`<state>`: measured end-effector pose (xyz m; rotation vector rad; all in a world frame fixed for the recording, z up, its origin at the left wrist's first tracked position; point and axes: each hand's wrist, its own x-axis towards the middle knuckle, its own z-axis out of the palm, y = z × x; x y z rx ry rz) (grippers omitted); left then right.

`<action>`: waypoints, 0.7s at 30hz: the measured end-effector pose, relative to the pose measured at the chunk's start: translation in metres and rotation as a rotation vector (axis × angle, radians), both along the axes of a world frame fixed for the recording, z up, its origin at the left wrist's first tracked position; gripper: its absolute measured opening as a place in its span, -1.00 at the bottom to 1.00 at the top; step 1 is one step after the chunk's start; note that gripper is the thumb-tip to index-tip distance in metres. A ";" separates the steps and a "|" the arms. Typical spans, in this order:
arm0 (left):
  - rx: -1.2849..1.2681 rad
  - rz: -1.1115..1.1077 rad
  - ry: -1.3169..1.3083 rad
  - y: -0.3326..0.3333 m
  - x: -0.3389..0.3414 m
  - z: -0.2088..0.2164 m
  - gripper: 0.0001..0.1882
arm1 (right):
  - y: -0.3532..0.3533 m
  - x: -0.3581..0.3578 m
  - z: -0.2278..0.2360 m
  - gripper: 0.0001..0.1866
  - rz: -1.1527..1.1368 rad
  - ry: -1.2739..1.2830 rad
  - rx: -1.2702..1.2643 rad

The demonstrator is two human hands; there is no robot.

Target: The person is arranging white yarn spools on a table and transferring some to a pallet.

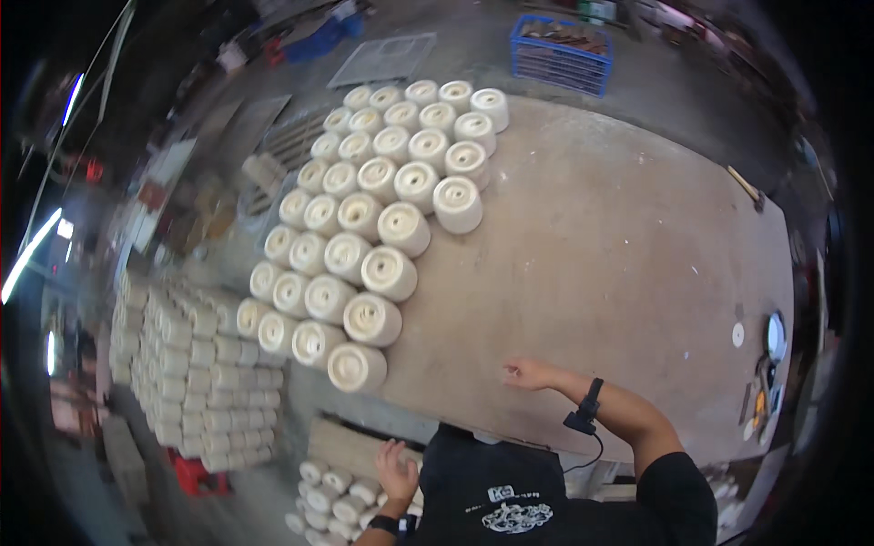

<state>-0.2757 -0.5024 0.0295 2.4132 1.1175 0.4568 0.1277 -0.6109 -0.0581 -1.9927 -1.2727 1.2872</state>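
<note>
My left hand (397,470) is low at the table's near edge, fingers apart and holding nothing that I can see. It is beside a lower group of cream, rounded cylinders (320,499). My right hand (528,373) is over the near part of the brown tabletop (583,246), its fingers curled in; whether anything small is in them is hidden. Rows of cream, unglazed-looking ceramic cylinders (357,367) with recessed round tops, many with a central hole, cover the table's left side. Neither hand touches them.
More cream cylinders (196,382) are piled high at the left, by a red stool (196,475). A blue crate (561,56) stands beyond the table. A hammer-like tool (746,188) lies at the far right edge; a pale disc (738,334) and small tools (763,400) lie nearer.
</note>
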 end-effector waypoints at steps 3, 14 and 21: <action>-0.141 0.184 -0.003 -0.050 -0.014 -0.005 -0.58 | -0.023 -0.007 0.001 -0.37 0.126 0.035 0.008; -0.813 1.051 0.068 -0.286 -0.129 -0.093 -0.54 | -0.026 -0.103 0.014 -0.44 0.661 0.051 -0.184; -1.123 1.141 0.227 -0.500 -0.151 -0.137 -0.52 | -0.018 -0.179 0.028 -0.44 1.005 0.009 -0.156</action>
